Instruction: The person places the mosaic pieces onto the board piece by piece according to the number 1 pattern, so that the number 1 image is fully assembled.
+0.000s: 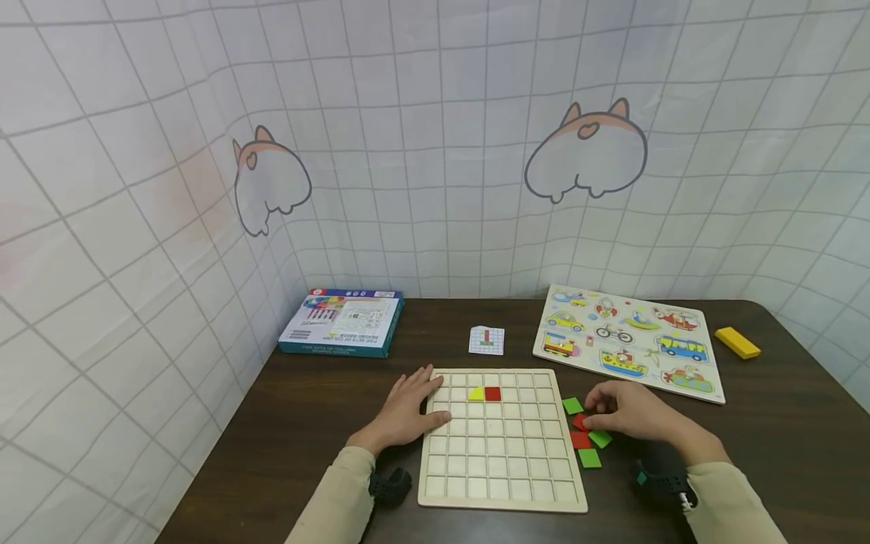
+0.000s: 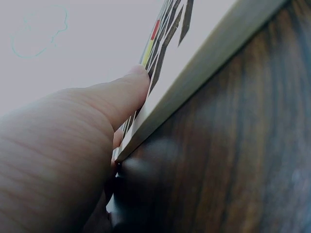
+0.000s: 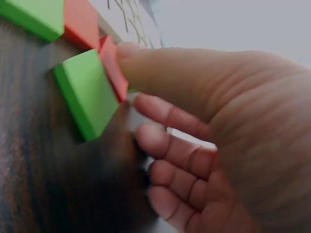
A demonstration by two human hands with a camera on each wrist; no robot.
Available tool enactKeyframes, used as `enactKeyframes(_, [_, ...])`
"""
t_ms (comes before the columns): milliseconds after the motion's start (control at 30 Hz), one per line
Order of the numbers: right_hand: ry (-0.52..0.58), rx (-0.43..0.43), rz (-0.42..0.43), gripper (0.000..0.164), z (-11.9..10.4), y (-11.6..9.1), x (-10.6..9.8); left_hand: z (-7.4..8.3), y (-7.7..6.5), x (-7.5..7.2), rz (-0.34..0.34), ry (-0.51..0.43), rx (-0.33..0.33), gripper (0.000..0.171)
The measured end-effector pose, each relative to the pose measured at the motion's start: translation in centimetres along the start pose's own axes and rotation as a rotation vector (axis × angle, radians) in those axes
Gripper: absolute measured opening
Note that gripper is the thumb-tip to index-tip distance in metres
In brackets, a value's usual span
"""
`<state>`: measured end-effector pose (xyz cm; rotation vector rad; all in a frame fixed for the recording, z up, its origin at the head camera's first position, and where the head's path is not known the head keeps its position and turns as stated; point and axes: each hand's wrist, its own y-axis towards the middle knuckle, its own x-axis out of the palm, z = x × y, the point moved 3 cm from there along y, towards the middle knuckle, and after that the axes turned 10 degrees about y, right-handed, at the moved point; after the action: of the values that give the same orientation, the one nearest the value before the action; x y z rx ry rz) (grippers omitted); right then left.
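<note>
My left hand (image 1: 408,408) rests on the left edge of a wooden grid board (image 1: 503,508), its fingers spread and the thumb over the rim. In the board's second row from the top, a yellow piece (image 1: 476,394) with a cut corner sits beside a red square tile (image 1: 492,394). Just past the right edge, my right hand (image 1: 632,412) pinches a tilted red tile (image 3: 114,70) with thumb and index finger, the other fingers curled. Around it lie a second red tile (image 1: 581,440) and several green tiles (image 3: 90,92).
A small pattern card (image 1: 486,341) lies behind the board. To the back left is a flat box (image 1: 340,325). A picture puzzle board (image 1: 625,340) lies at the back right, with a yellow block (image 1: 737,343) beyond it. Patterned cloth (image 1: 442,151) surrounds the table.
</note>
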<state>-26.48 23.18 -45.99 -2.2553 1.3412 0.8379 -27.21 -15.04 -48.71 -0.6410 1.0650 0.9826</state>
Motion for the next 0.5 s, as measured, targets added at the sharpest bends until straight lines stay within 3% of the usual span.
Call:
enactKeyframes(167, [0.01,-0.007,-0.044,0.03,-0.24,-0.25,-0.1,-0.04,0.02,0.17,-0.004,-0.002,-0.004,0.073])
enactKeyframes(500, [0.001,-0.013,-0.051,0.024,-0.45,-0.35,-0.12,0.06,0.02,0.01,-0.002,-0.005,-0.004,0.072])
